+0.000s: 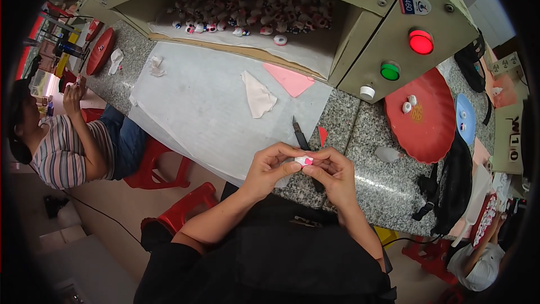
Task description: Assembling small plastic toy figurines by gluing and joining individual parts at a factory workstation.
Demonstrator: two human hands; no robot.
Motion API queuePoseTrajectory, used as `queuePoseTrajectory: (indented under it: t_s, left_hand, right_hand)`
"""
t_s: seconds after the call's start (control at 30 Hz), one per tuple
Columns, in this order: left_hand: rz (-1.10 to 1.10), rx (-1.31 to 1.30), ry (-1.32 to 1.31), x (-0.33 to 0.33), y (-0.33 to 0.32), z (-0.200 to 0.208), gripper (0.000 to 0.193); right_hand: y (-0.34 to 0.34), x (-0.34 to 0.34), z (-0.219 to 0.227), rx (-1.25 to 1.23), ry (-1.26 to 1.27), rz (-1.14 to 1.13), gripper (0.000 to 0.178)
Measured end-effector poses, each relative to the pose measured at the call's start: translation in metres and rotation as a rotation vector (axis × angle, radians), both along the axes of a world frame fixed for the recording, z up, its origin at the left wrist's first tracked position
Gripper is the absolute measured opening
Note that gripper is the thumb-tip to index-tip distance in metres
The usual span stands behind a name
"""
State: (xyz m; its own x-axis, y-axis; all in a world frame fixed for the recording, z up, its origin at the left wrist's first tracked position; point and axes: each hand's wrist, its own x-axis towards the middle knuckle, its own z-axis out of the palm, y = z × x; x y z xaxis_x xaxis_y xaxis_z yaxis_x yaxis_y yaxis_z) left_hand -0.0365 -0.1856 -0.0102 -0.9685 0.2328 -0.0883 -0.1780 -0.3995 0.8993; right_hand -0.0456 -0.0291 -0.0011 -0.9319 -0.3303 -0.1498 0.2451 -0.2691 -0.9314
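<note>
Between the fingertips of my left hand [269,168] and my right hand [335,175] is a small white figurine [304,161] with a bright pink patch. Both hands pinch it from either side, thumbs toward me, just above the front edge of the work surface. Partly hidden behind my fingers lies a dark-handled knife [299,133] with its pointed tip facing away. A small red piece [322,136] sits beside it. White paper [191,101] spreads to the left under a cream cloth scrap [258,94] and a pink cloth [288,79].
A lit, box-like cabinet [360,39] at the back holds many small figurines [253,14]. Right of it, a scalloped red tray [419,129] carries white pieces, near a blue plate [466,115]. One person [70,146] sits left; another [478,262] is at far right.
</note>
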Motion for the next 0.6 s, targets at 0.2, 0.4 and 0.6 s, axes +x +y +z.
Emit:
queuePoseTrajectory:
  t_s: [0.2, 0.4, 0.6]
  left_hand:
    - [-0.020, 0.085, -0.013, -0.003, -0.007, -0.012, 0.016]
    - [-0.052, 0.063, 0.214, -0.005, -0.014, -0.026, 0.019]
    - [-0.054, 0.071, 0.277, -0.004, -0.014, -0.021, 0.020]
  right_hand:
    - [-0.008, -0.001, -0.005, 0.067, 0.078, -0.018, 0.014]
    - [-0.012, 0.001, -0.011, 0.053, 0.135, -0.048, 0.016]
    - [-0.014, 0.004, -0.013, 0.023, 0.181, -0.076, 0.022]
